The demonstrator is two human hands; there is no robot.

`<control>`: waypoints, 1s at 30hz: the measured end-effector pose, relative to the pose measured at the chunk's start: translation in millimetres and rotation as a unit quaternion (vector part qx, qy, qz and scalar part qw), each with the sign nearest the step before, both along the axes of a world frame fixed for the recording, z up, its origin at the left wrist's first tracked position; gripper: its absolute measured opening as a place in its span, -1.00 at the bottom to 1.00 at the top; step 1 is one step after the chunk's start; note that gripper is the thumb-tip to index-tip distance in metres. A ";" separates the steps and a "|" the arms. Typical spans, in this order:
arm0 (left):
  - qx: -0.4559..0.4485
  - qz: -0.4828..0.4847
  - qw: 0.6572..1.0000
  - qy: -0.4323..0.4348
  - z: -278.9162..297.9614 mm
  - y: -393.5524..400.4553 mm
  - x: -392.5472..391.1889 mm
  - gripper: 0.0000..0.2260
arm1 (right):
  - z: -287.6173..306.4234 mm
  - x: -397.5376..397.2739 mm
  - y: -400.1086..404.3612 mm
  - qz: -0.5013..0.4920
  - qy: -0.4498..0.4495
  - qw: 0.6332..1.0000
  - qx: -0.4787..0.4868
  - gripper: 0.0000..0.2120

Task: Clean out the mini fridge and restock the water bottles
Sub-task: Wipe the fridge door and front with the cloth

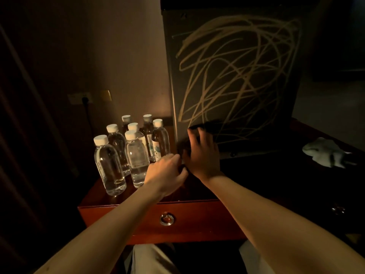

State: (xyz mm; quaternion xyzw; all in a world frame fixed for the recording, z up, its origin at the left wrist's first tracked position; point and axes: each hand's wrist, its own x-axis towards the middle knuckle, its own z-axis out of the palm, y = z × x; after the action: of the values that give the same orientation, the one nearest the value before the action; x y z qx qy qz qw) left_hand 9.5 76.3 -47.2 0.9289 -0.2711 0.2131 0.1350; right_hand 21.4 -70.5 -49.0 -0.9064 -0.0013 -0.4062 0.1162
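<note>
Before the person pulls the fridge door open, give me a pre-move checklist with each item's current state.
1. Dark mini fridge door with scribbled lines shut: ok.
2. Right hand at the door's lower left corner: ok; whether its fingers grip the edge, cannot tell, too dark.
3. Left hand holds nothing visible: cannot tell, its fingers are hidden behind the right hand.
4. Seven clear plastic water bottles with white caps upright on the red-brown wooden cabinet: ok.
5. Bottles clear of the door's swing: cannot tell.
6. Crumpled white cloth within reach, right of the fridge: ok.
</note>
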 end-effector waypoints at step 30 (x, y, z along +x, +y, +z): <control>0.047 0.006 0.999 0.020 17.5 -170.7 -37.0 -0.59 | 7.2 -87.8 -218.5 -0.007 0.202 0.979 -0.029 -0.49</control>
State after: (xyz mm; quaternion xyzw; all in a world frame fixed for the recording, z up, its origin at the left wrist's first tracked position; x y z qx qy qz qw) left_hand -27.5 -94.4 -29.7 0.9400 -0.2722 0.1822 0.0957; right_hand -66.4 -289.1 -41.8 -0.9726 0.0167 -0.2154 0.0854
